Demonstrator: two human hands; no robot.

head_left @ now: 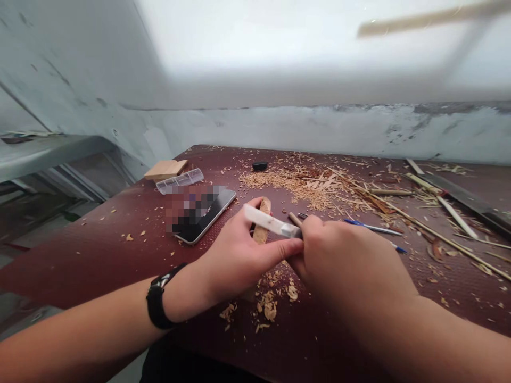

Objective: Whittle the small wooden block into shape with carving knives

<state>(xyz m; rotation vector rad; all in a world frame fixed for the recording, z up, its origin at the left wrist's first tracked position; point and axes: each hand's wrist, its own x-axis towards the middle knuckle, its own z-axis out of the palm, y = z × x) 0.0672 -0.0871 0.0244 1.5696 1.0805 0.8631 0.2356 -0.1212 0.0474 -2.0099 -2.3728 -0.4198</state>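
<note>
My left hand [235, 252] is wrapped round a small pale carved piece of wood [261, 235], which is partly hidden by the fingers and the blade. My right hand [347, 260] grips a carving knife [268, 221] by its handle, and the blade points left across the wood. The left thumb reaches over to the knife near the right hand's fingers. A brown stick end [294, 218] shows beside the right hand; what it belongs to is hidden. Below the hands, wood shavings [269, 308] lie on the dark red table [120, 260].
Left of the hands lie a smartphone [207, 215], a clear plastic case [180, 181] and a wooden block [165, 169]. Farther back are a small black object [260, 166] and heaped wood chips [279, 183]. Pens [373, 227], sticks and a long dark blade-like strip [471, 199] lie to the right.
</note>
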